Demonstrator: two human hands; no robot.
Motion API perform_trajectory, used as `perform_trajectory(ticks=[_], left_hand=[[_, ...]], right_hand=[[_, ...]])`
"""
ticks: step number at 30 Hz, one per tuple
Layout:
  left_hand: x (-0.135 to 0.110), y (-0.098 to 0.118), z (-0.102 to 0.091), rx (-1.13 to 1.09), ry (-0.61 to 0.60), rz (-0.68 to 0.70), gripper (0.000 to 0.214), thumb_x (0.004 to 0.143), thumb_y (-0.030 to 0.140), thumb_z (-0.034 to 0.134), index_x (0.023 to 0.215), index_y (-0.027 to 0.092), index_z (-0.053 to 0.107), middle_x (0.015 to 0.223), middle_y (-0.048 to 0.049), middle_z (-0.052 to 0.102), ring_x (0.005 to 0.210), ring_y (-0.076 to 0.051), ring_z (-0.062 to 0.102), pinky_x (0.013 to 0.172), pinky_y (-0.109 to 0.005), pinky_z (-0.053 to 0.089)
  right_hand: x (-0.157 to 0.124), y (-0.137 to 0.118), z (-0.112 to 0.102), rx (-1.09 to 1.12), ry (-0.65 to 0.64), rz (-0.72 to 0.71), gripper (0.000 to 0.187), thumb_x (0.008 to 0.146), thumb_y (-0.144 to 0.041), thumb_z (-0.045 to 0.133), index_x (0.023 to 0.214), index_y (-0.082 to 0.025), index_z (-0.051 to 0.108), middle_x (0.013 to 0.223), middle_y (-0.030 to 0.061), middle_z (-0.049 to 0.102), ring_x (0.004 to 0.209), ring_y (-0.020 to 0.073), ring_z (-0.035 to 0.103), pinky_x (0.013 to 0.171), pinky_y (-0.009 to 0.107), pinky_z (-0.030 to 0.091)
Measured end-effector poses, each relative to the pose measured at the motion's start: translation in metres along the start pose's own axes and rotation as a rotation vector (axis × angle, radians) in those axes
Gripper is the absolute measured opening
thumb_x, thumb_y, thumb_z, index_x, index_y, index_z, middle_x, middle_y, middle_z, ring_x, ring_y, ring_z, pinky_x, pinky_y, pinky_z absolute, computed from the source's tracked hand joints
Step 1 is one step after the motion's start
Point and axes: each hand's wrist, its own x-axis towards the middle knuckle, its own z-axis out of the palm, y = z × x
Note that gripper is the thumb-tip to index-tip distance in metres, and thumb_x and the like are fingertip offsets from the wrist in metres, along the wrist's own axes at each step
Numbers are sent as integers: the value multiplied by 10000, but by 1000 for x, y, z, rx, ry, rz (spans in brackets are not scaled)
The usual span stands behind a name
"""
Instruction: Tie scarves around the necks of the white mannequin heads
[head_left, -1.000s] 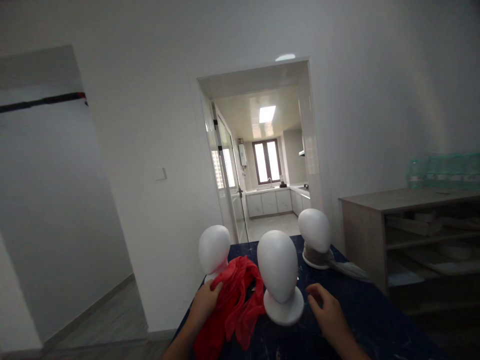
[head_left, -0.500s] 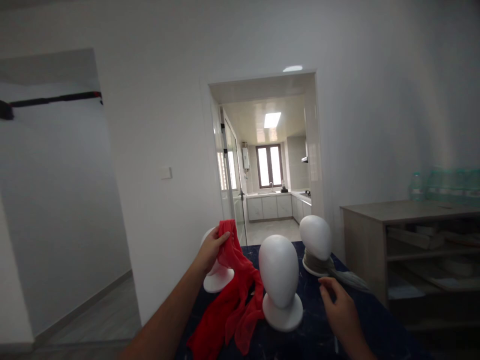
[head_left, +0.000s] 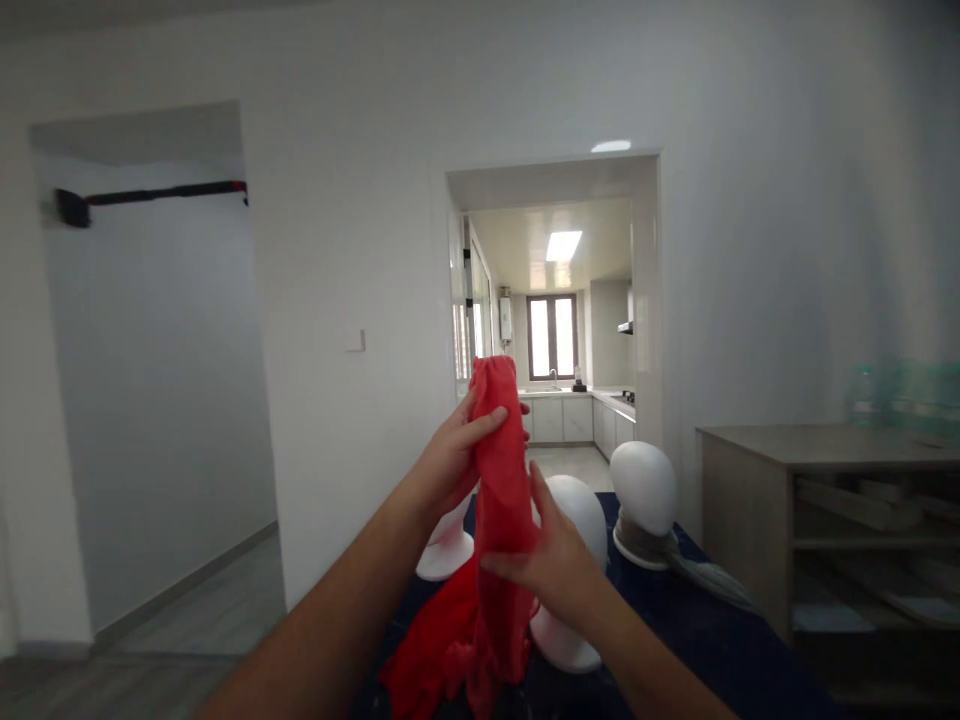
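Red scarf (head_left: pixel 496 480), a thin, soft cloth of even bright red, hangs gathered into a long vertical bunch in front of you, raised above the near end of the dark blue table (head_left: pixel 720 640). Its top is rounded over and stands just above your left hand (head_left: pixel 457 455); its lower part falls in loose, crumpled folds down to the table's near edge. Your left hand holds the upper part, fingers wrapped across the cloth and closed on it. Your right hand (head_left: pixel 551 560) meets the scarf lower down from the right side, thumb up and fingers laid against the fabric, so that the cloth is pinched there as well.

Behind the scarf stand three white mannequin heads, smooth, matt and egg-shaped, each on a round flared base. The middle head (head_left: pixel 581 510) is partly hidden by your right hand and the cloth. The left head (head_left: pixel 448 545) shows only its neck and base, below your left wrist. The right head (head_left: pixel 643 485) stands farther back with a grey scarf (head_left: pixel 697 572) wound round its neck and trailing over the table. A wooden shelf unit (head_left: pixel 825 500) with flat boards stands to the right against the white wall.
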Motion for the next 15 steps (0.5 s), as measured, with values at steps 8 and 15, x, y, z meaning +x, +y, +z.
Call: perform_trajectory(ticks=[8, 15], left_hand=[[-13, -2, 10, -224, -56, -116, 273, 904, 177, 708, 1170, 190, 647, 1143, -71, 682, 865, -140, 688, 777, -266, 597], [-1, -12, -36, -278, 19, -119, 174, 865, 196, 766, 776, 167, 619, 576, 86, 436, 533, -55, 476, 732, -225, 552]], right_hand=[[-3, 21, 10, 577, -259, 310, 324, 742, -281, 773, 1040, -182, 691, 678, -24, 702, 625, 171, 649, 813, 403, 569], [-3, 25, -108, 324, -448, 394, 239, 814, -314, 733, 1005, -178, 691, 466, -130, 456, 375, 43, 311, 607, 317, 565]])
